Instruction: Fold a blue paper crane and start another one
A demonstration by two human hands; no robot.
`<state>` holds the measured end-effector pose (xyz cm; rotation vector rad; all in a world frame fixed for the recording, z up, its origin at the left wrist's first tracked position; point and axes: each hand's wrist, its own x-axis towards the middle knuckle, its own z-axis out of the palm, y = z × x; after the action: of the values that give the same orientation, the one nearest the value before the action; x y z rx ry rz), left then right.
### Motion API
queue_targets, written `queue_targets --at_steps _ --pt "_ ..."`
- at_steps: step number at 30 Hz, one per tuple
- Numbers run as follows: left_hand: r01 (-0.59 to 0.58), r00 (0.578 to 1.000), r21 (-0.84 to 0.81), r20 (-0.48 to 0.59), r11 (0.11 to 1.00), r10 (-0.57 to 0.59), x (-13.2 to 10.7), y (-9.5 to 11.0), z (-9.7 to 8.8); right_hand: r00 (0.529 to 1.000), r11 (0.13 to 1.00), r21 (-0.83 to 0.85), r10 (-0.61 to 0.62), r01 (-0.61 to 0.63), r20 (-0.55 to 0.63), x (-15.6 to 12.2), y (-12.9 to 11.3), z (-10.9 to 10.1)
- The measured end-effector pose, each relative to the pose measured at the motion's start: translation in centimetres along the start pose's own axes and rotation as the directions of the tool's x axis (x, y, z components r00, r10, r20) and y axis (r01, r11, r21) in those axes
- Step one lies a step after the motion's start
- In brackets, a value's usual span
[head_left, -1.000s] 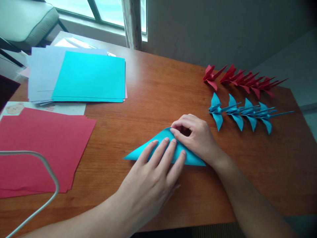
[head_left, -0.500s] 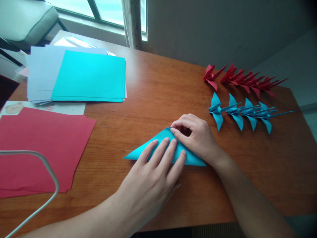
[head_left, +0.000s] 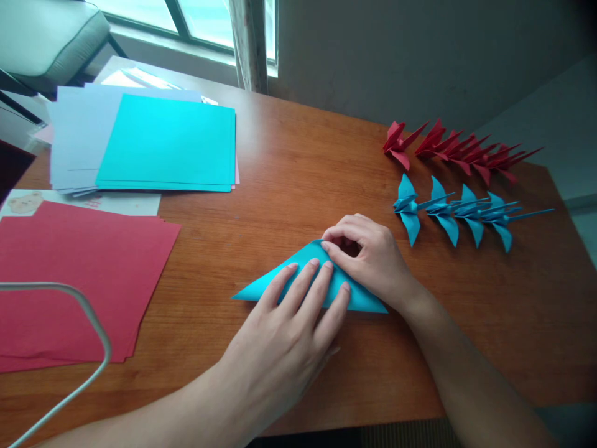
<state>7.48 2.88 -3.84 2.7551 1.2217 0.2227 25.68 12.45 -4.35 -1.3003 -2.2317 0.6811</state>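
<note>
Across the far left of the counter (head_left: 289, 162), white sheets (head_left: 79, 137) sit with a turquoise stack (head_left: 172, 143) lying over them, and nearer, red paper (head_left: 84, 280) overlaps a bear-printed sheet (head_left: 116, 204). A pale cable (head_left: 100, 330) loops across the view of that red pile; whether it touches, I can't tell. Over on the right, two rows: red folded birds (head_left: 450, 149) towards the wall (head_left: 396, 62), their leftmost one set slightly apart, and four blue birds (head_left: 470, 211) just in front. Behind it all, a window (head_left: 205, 25), a curtain (head_left: 252, 50) and a cushioned chair (head_left: 56, 37).

Centre stage, near the front, a blue paper triangle (head_left: 359, 297) lies on the counter, long edge towards the person. Left hand (head_left: 289, 336) reaches in from the lower left, flat, fingers spread, pressing on the paper and hiding much of its middle. Right hand (head_left: 366, 249) curls at the top corner, wrist angled in from the right; its grip is narrow, thumb and forefinger pinching that corner.
</note>
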Motion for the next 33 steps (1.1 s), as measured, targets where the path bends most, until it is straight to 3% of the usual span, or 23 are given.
queue_targets --at_steps 17,33 --pt "-0.005 1.000 -0.013 -0.015 1.000 0.004 0.01 0.03 0.15 0.999 0.999 0.015 0.030 -0.029 -0.017 -0.06 -0.08 -0.03" --pt "-0.001 1.000 -0.012 0.015 1.000 0.001 -0.01 0.07 0.05 0.998 0.995 -0.072 -0.066 0.068 0.023 -0.51 0.16 -0.04"
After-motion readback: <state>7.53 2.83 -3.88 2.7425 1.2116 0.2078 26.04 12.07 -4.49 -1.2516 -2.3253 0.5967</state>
